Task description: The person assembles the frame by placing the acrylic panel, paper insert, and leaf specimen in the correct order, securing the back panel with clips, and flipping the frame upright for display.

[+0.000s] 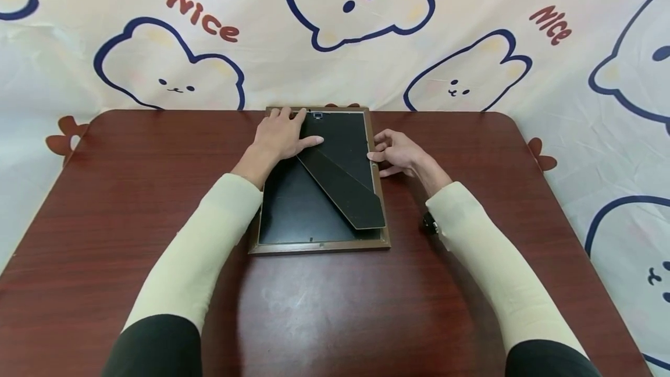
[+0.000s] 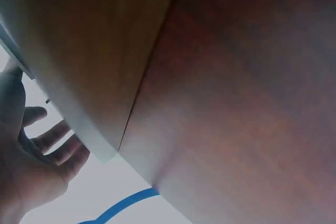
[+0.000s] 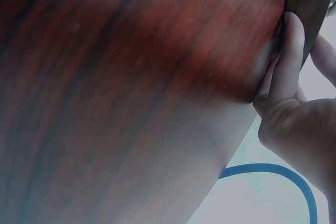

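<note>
A picture frame (image 1: 320,245) with a brown rim lies face down on the table, its black backing board (image 1: 293,214) showing. A black easel stand (image 1: 345,191) slants across the board to the lower right. My left hand (image 1: 280,135) rests on the frame's upper left part, fingers toward the top edge and thumb stretched over the board. At the right edge, my right hand (image 1: 400,153) holds the rim, one fingertip on top and others against the side. In the right wrist view a finger (image 3: 291,51) lies along the frame's side.
The frame sits at the far edge of a reddish-brown wooden table (image 1: 324,307). Behind and beside the table hangs a pale cloth (image 1: 335,74) with blue-outlined cartoon shapes. A dark wrist device (image 1: 430,223) shows at the right cuff.
</note>
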`<state>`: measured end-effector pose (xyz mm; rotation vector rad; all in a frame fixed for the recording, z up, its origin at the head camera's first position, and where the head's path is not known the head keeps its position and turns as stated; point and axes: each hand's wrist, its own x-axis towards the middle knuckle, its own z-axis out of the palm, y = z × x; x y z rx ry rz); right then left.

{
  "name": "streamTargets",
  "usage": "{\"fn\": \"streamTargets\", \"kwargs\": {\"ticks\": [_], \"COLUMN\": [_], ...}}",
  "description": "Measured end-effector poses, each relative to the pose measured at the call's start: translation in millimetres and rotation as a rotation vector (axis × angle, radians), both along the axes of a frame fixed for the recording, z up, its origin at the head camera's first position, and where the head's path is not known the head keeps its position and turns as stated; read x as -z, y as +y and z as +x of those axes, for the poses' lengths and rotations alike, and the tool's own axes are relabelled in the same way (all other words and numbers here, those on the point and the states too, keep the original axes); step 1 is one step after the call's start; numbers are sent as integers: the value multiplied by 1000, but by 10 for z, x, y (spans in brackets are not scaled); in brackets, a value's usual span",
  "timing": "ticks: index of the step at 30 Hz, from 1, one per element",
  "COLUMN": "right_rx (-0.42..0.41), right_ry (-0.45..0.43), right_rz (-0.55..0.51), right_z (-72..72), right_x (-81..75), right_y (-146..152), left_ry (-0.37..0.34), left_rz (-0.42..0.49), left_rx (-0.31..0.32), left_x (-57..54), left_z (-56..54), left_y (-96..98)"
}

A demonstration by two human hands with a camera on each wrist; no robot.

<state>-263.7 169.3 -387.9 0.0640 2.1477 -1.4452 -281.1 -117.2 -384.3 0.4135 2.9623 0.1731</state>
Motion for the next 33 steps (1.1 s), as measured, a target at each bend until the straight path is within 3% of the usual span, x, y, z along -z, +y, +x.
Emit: {"fn": "streamTargets", "kwargs": {"ticks": [16, 33], "right_rx": [7, 9], "right_ry": [1, 4], "right_rz": [-7, -3], "right_z": [8, -1], "right_x": [5, 10], "right_y": [-5, 2], "left_ry": [-80, -79], "left_rz": [-86, -91], "left_rx": [-15, -26], "left_x": [-84, -82], "left_z": [-131, -146], "left_y": [68, 69]}}
